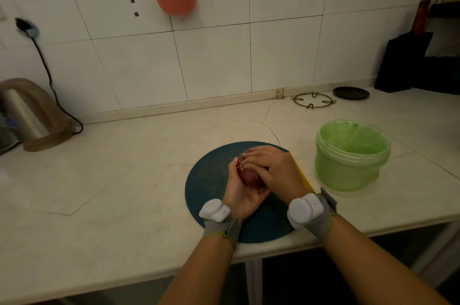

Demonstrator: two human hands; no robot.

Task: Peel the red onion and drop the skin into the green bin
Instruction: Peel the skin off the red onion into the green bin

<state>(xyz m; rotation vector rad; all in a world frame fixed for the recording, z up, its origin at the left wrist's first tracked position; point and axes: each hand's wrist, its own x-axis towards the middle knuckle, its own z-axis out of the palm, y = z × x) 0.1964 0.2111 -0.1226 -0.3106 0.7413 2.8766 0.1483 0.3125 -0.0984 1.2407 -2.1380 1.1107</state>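
Note:
A red onion (249,177) is held above the round dark blue cutting board (209,180). My left hand (242,192) cups it from below and the left. My right hand (271,168) lies over its top and right side, fingertips pinching a pale strip of skin at the onion's upper end. Most of the onion is hidden between the hands. The green bin (351,155) stands open on the counter to the right of the board, about a hand's width from my right hand.
A yellow-handled tool (302,175) lies at the board's right edge, partly under my right wrist. A steel kettle (27,115) stands far left, a wire trivet (313,100) and dark lid (351,92) at the back, a black knife block (408,61) far right. The counter's front edge runs just below my wrists.

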